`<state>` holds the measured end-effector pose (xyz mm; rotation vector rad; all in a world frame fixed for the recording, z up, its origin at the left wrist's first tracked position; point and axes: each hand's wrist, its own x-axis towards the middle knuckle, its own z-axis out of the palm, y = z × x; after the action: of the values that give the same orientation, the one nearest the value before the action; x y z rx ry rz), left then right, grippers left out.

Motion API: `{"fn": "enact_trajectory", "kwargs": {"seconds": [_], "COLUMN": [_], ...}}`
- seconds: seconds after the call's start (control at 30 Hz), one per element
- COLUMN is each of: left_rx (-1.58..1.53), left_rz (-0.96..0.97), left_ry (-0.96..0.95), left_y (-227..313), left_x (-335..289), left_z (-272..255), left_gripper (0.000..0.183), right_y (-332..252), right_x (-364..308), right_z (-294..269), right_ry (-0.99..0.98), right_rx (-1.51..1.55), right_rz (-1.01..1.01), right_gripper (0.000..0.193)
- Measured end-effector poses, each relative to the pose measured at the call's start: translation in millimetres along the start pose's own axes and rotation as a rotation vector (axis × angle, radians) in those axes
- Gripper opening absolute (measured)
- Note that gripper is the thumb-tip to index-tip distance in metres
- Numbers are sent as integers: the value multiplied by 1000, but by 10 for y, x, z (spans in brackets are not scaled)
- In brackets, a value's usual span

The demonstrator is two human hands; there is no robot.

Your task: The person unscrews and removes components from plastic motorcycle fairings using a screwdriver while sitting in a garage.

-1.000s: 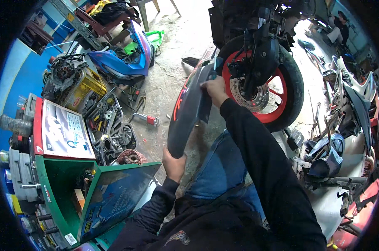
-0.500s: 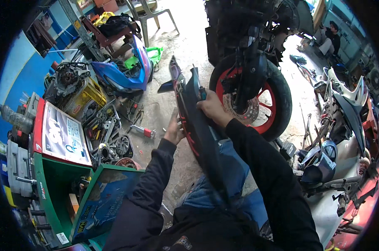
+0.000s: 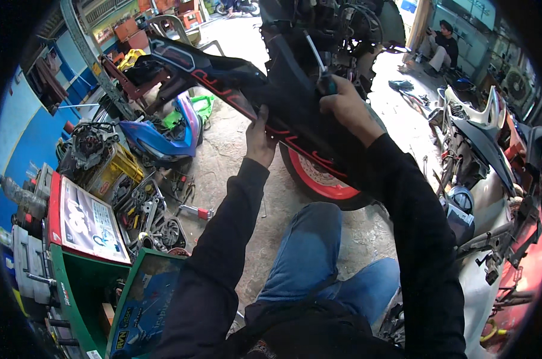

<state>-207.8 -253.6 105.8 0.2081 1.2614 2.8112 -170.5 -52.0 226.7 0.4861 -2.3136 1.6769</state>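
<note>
A long black motorcycle fairing panel (image 3: 235, 84) with red trim lines is held up in front of me, slanting from upper left to lower right. My left hand (image 3: 260, 140) grips its lower edge, thumb on the front face and the other fingers mostly hidden. In my right hand (image 3: 350, 109) is a screwdriver (image 3: 325, 85), its dark teal handle in the fist and its bare shaft pointing up. That fist is close against the panel's right part; whether it also grips the panel I cannot tell. Behind the panel, a front wheel with a red rim (image 3: 324, 182) is partly covered.
To the left are a blue-purple fairing (image 3: 157, 134), a yellow crate (image 3: 124, 170), loose engine parts (image 3: 154, 209) and a green cabinet (image 3: 73, 293) with its door ajar. Body panels and frame parts (image 3: 480, 149) crowd the right. A person (image 3: 443, 48) sits at the far right.
The panel has been raised and turned from nearly upright to a leftward slant, its marked face now in view. Both hands moved up; the right also moved rightward, and the screwdriver shaft now shows.
</note>
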Motion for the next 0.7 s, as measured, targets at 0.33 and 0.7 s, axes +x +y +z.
{"fn": "enact_trajectory", "kwargs": {"seconds": [0.33, 0.7], "left_rx": [-13, 511], "left_rz": [264, 655], "left_ry": [-23, -244], "left_y": [-61, -412], "left_x": [-214, -843], "left_z": [883, 1749], "left_gripper": [67, 82], "right_y": [-158, 147], "right_x": [-505, -1360], "right_z": [-787, -1514], "right_ry": [250, 492], "right_rx": [112, -37], "right_rz": [66, -70], "right_gripper": [26, 15]}}
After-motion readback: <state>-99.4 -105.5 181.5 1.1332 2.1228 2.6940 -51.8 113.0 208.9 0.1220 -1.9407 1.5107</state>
